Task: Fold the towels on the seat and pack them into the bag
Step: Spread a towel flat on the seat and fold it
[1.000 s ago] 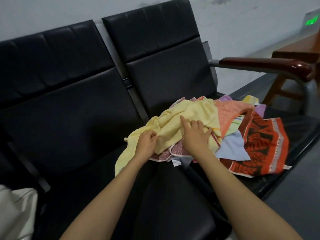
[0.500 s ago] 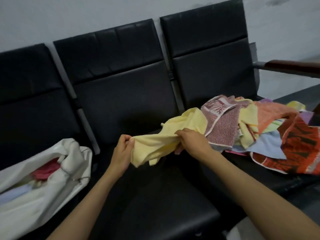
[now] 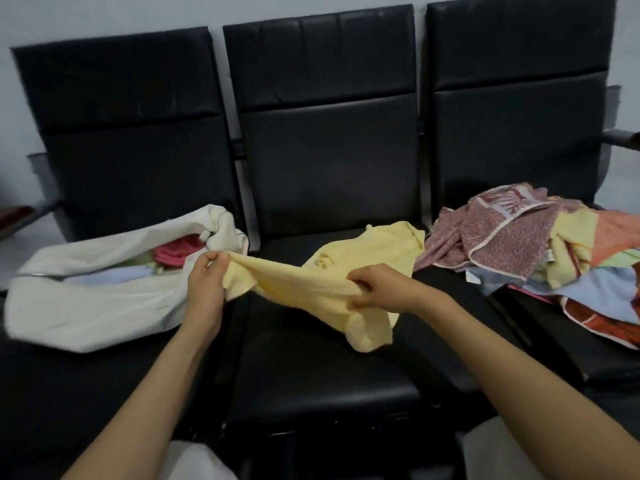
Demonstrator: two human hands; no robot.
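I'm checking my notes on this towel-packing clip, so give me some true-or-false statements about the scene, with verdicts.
1. Both the left hand and the right hand grip the pale yellow terry towel. True.
2. The white fabric bag lies on the right-hand black seat. False: it lies on the left-hand seat.
3. The bag is empty. False: pink cloth and light blue cloth show inside.
4. The heap of mixed coloured towels lies on the right-hand seat. True.

Forearms extended, left grip (image 3: 206,289) and right grip (image 3: 381,289) pinch the towel (image 3: 304,285).
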